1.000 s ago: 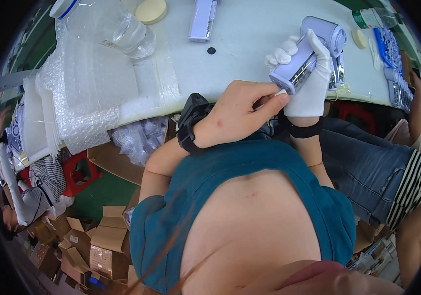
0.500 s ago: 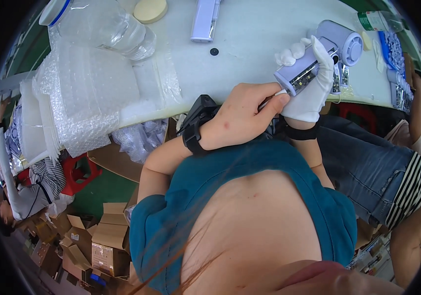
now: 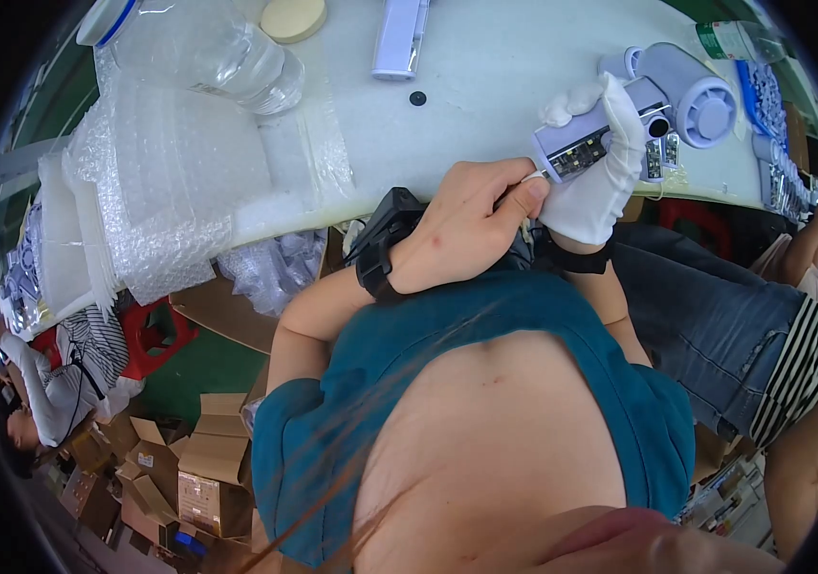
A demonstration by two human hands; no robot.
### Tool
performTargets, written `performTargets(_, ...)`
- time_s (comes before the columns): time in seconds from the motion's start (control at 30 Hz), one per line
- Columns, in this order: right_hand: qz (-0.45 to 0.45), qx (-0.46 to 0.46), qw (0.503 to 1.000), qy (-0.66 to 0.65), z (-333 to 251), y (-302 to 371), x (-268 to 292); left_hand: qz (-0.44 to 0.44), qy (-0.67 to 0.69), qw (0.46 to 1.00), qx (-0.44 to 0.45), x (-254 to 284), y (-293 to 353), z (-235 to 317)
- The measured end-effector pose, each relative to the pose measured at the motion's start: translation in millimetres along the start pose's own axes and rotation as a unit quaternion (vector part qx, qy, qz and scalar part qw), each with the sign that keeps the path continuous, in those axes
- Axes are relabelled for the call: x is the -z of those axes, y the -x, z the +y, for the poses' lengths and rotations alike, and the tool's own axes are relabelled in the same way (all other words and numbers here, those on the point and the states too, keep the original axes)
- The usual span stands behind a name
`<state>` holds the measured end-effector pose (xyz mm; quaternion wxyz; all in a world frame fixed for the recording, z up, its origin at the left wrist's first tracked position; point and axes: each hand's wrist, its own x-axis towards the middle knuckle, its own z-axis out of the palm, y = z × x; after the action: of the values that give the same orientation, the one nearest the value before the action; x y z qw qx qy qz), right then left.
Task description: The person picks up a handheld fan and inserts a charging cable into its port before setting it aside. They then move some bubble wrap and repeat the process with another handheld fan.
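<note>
My right hand [image 3: 605, 177], in a white glove, grips a pale lilac handheld device [image 3: 562, 134] by its handle. A dark strip with small parts shows along the handle, and a cylinder with a round vented end [image 3: 710, 113] lies at its far right end, seemingly joined to it. My left hand [image 3: 480, 215] is bare, with a black band at the wrist. Its thumb and index finger pinch together at the handle's lower left end, on something small and thin that the fingers mostly hide.
On the white table [image 3: 466, 124] stand another lilac handle part [image 3: 399, 38], a small black disc [image 3: 417, 99], a cream round lid [image 3: 293, 17] and a big clear jar [image 3: 208, 53]. Bubble wrap [image 3: 174, 201] hangs over the edge. Cardboard boxes [image 3: 213, 459] sit lower left; people sit on both sides.
The device has turned in my gloved hand, its vented cylinder shifting to the right and slightly down. My left hand has moved slightly left with the handle's end.
</note>
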<state>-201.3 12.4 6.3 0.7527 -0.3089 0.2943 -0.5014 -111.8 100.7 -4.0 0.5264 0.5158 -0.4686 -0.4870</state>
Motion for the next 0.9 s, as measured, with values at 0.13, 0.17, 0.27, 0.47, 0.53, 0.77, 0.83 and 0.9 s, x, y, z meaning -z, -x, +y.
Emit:
performTargets(0.13, -0.033, 0.059, 0.997, 0.044, -1, 0, 3, 0.003, 0.020, 1.000, -0.009, -3, 1, -1)
performTargets(0.17, -0.039, 0.032, 0.999, 0.021, -2, 1, 1, 0.003, 0.020, 1.000, -0.010, -3, 2, -1)
performTargets(0.27, -0.050, -0.022, 0.998, -0.026, -5, 3, -2, -0.012, 0.001, 1.000, -0.015, -2, 4, -1)
performTargets(0.47, -0.018, -0.016, 0.999, -0.021, -4, 6, -3, -0.006, 0.004, 1.000, 0.002, -5, 6, 1)
performTargets(0.53, -0.013, -0.007, 1.000, -0.017, -5, 7, -3, 0.009, 0.024, 1.000, -0.007, -7, 7, -1)
performTargets(0.77, 0.012, -0.018, 0.999, -0.029, -7, 12, -1, 0.004, 0.043, 0.999, -0.002, -12, 9, -5)
performTargets(0.83, 0.008, -0.019, 0.999, -0.029, -6, 12, 2, 0.001, 0.051, 0.999, -0.002, -13, 10, -6)
performTargets(0.9, 0.001, -0.021, 0.999, -0.028, -6, 13, 5, 0.000, 0.049, 0.999, 0.003, -13, 11, -7)
